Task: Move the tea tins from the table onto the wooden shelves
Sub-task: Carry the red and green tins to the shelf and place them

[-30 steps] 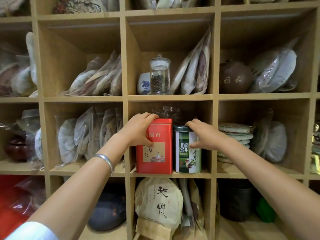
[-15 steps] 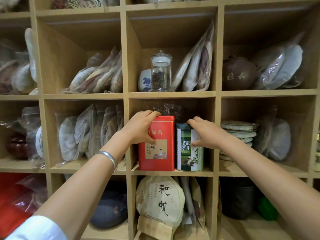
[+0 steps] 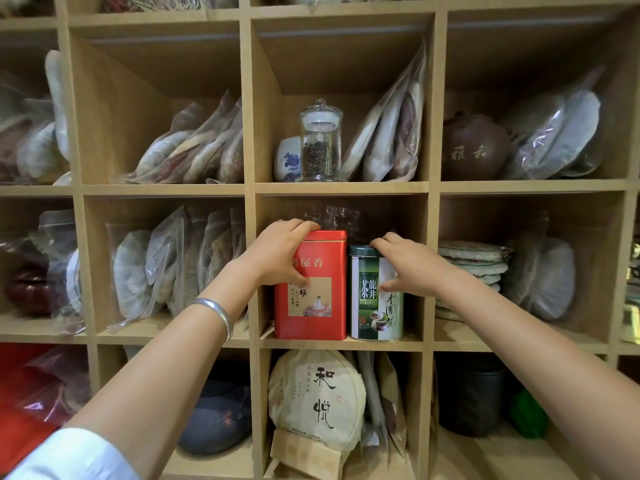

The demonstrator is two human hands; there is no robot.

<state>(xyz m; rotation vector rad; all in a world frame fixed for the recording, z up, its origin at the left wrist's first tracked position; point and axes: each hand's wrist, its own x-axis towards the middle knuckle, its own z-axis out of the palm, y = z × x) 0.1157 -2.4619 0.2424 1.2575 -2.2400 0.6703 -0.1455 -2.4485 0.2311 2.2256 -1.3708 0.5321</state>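
Two tea tins stand side by side in the middle compartment of the wooden shelves (image 3: 341,343). The red rectangular tin (image 3: 318,306) is on the left, the green and white round tin (image 3: 375,306) on the right, both upright on the shelf board. My left hand (image 3: 277,252) grips the red tin's upper left corner, fingers over its lid and thumb on its front. My right hand (image 3: 407,265) grips the top of the green tin, fingers over the lid and thumb on the label. A clear plastic bag (image 3: 341,220) shows behind the tins.
Bagged tea cakes (image 3: 194,150) fill the neighbouring compartments. A glass jar (image 3: 320,142) and a blue-and-white cup (image 3: 287,161) stand in the compartment above. A stack of tea cakes (image 3: 474,261) lies to the right, a paper-wrapped cake (image 3: 318,400) below, and a brown clay pot (image 3: 472,148) at upper right.
Both hands stay on the tins, which keep their places on the shelf. The view has shifted slightly.
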